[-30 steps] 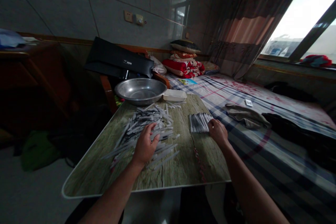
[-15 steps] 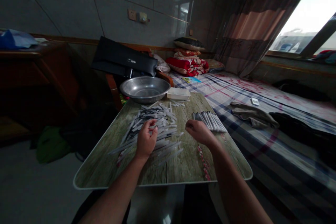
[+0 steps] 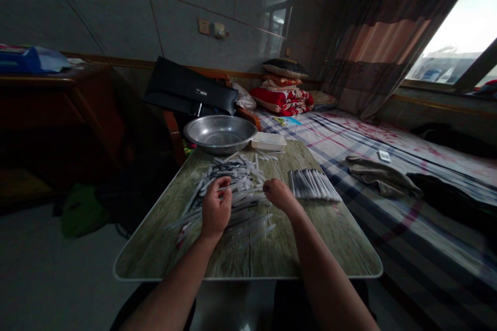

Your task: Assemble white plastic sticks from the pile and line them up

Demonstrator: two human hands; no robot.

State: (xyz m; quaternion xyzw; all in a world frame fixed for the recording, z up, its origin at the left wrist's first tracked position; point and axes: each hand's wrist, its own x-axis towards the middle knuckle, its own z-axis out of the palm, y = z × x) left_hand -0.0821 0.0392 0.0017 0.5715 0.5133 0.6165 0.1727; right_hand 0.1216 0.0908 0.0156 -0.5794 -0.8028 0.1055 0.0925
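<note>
A loose pile of thin whitish and dark sticks, perhaps pen parts (image 3: 243,173), covers the middle left of the wood-patterned table (image 3: 287,253). My left hand (image 3: 216,207) is over the pile's near left part, its fingers curled; whatever is between thumb and fingers is too small to name. My right hand (image 3: 278,195) is closed at the pile's right edge, and its fingertips hide anything they grip. Right of it lies a neat row of similar sticks (image 3: 313,184), side by side.
A metal basin (image 3: 220,134) and a white plastic tray (image 3: 268,141) stand at the table's far edge. Behind them a black monitor (image 3: 190,88) leans on a chair. To the right is a bed (image 3: 330,139) with folded bedding and clothes.
My right hand has moved left, away from the row of sticks to the edge of the pile. My left hand has hardly moved. The view has shifted slightly.
</note>
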